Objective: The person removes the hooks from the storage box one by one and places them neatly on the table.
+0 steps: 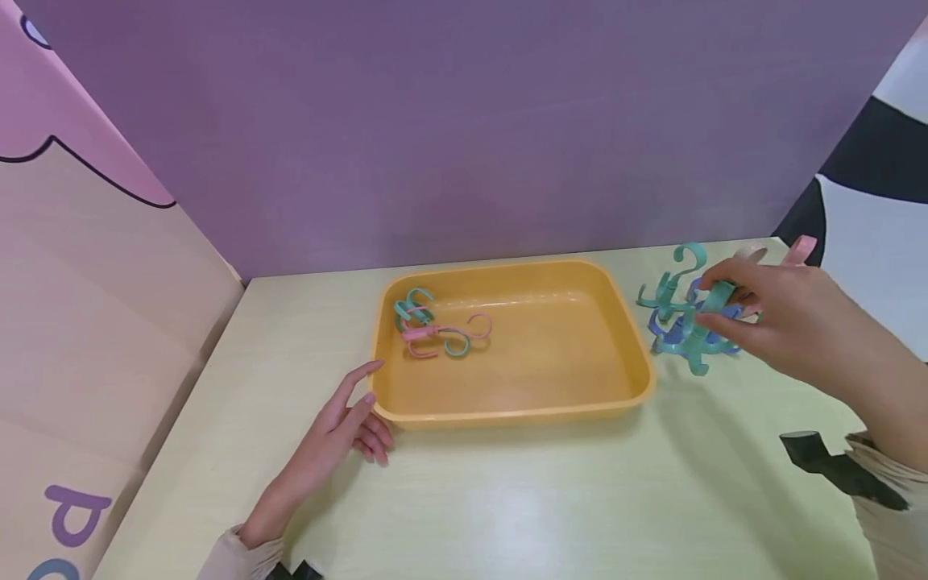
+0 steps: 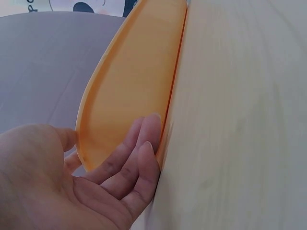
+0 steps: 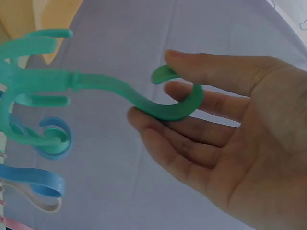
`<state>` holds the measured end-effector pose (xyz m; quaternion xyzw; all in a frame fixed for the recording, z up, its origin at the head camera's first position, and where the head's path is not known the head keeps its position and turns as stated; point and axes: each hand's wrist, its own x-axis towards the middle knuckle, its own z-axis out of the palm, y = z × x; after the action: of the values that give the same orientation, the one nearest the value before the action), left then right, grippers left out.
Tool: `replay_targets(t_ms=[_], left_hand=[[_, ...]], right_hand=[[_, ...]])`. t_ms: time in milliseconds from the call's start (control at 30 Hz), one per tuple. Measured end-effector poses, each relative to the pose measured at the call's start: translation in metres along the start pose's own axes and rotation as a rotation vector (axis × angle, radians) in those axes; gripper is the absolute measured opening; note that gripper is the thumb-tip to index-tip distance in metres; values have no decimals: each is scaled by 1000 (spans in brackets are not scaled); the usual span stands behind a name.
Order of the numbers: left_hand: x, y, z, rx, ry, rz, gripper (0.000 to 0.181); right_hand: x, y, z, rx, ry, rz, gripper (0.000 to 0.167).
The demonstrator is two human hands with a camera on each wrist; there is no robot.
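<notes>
At the right, my right hand [image 1: 805,318] pinches the curved top of a teal multi-prong plastic hook [image 3: 163,111] between thumb and fingers. Its prongs hang downward in the head view. Close by are another teal hook [image 1: 665,298], a blue one [image 1: 658,326] and a pink one [image 1: 801,250], partly hidden by the hand. My left hand [image 1: 337,427] touches the front left corner of a yellow tray [image 1: 551,346], its fingers relaxed and spread along the rim. Inside the tray's left side lie a pink hook [image 1: 419,332] and a teal hook [image 1: 415,314], overlapping.
The tray rests on a pale wood-grain table [image 1: 493,499]. A purple panel [image 1: 464,137] rises behind the table, and a printed panel [image 1: 87,338] borders it at the left. Black straps [image 1: 841,471] cross the right sleeve.
</notes>
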<state>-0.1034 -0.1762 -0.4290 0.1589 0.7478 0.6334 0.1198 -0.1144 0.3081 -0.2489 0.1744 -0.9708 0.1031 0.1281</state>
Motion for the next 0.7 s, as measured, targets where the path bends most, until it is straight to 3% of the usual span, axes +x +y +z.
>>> replay_targets(t_ms=[200, 400, 567, 700], left_hand=[[-2, 1, 0, -2, 10, -10, 49], [-2, 1, 1, -4, 7, -3, 48], [-1, 2, 1, -3, 0, 6, 46], [-1, 2, 1, 2, -10, 18, 47]], right_hand=[[8, 12, 12, 46, -187, 11, 35], [12, 21, 20, 44, -263, 7, 32], [13, 27, 23, 41, -278, 8, 31], [14, 30, 26, 56, -321, 57, 31]])
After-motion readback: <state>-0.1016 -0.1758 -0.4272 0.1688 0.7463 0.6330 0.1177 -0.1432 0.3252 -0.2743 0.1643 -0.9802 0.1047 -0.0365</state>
